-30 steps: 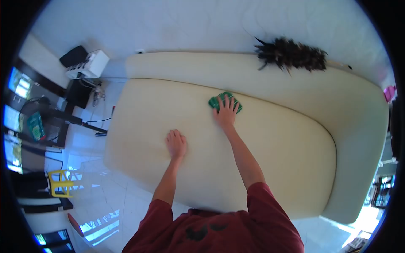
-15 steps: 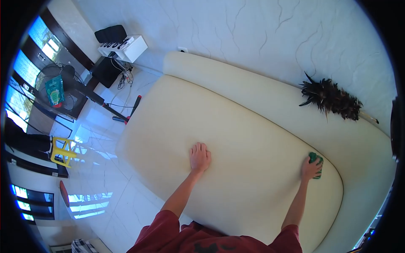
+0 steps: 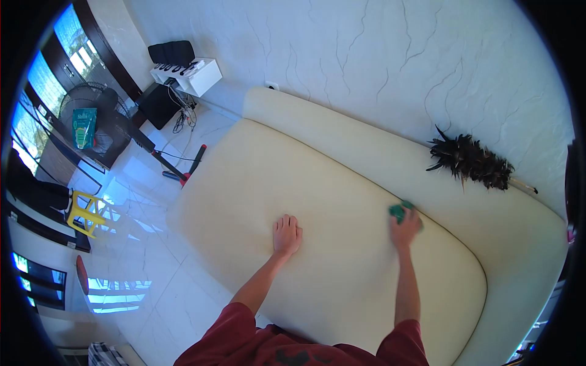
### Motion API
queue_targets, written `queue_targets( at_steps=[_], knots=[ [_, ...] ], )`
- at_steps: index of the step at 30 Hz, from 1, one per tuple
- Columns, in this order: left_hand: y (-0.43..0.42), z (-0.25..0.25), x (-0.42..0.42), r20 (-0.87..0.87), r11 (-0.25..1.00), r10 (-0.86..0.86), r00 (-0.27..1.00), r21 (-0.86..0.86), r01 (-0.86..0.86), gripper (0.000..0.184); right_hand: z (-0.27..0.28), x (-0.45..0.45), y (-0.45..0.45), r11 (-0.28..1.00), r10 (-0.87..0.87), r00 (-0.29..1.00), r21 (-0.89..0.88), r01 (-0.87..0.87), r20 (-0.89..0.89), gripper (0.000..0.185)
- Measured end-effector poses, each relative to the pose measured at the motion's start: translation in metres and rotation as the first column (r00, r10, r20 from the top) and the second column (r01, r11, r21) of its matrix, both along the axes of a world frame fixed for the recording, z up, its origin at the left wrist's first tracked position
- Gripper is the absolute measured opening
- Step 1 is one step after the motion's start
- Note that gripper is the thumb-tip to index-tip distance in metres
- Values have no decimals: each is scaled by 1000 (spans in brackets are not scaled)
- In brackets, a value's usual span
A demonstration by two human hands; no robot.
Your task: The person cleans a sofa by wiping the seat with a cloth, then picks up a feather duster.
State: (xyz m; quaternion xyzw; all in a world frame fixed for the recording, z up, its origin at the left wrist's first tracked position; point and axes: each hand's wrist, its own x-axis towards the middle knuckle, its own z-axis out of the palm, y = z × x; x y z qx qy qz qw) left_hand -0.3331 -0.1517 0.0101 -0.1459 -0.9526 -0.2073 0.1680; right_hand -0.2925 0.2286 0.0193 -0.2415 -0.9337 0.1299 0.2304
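Note:
My left hand (image 3: 287,235) rests on the cream sofa seat (image 3: 329,287), fingers stretched out and holding nothing. Close to the seam along the backrest (image 3: 323,122), my right hand (image 3: 405,230) is closed over a green cloth (image 3: 400,211) on the seat. Motion blurs that hand a little, and part of the cloth is hidden under its fingers.
A dark feather duster (image 3: 470,160) lies along the top of the backrest by the wall. Left of the sofa stand a black fan (image 3: 104,116) with a green pouch (image 3: 84,128) in front, a yellow stool (image 3: 85,213) and a white wall shelf (image 3: 198,78).
My right hand has moved with the green cloth leftward and up along the seat, away from the right-hand corner. My left hand stays on about the same spot; the view has shifted slightly.

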Motion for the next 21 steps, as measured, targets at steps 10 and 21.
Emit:
queue_targets(
  at_steps=[10,21],
  knots=[
    [3,-9,-1,-21,998,29,999,-47,-30,12,-15,-16,5,858,-502,840,237,456,204,58],
    [-1,-4,2,48,999,-17,999,-29,18,14,5,26,23,990,-135,985,42,131,106,53]
  ],
)
